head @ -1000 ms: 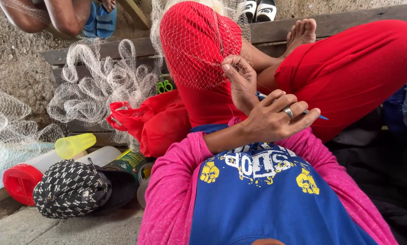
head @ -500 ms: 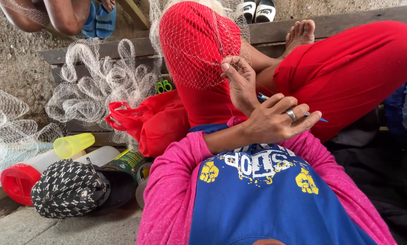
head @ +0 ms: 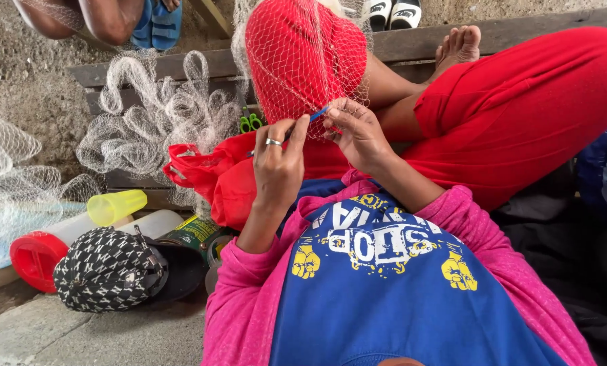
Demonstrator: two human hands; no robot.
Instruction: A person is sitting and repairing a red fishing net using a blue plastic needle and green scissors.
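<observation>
A wooden bench (head: 513,34) on sandy ground. The net (head: 297,61) drapes over the raised red knee. The right hand (head: 359,132) pinches mesh and, it seems, the blue needle (head: 318,113); the left hand (head: 278,166) grips the net's edge beside it. A snagged needle or slack mesh could tear a loop; scissors (head: 250,123) lie close.

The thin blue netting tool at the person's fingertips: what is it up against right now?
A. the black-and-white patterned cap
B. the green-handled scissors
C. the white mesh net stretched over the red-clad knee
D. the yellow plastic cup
C: the thin blue netting tool sits between the left hand and right hand, pressed into the white mesh net drawn over the red-clad knee.
</observation>
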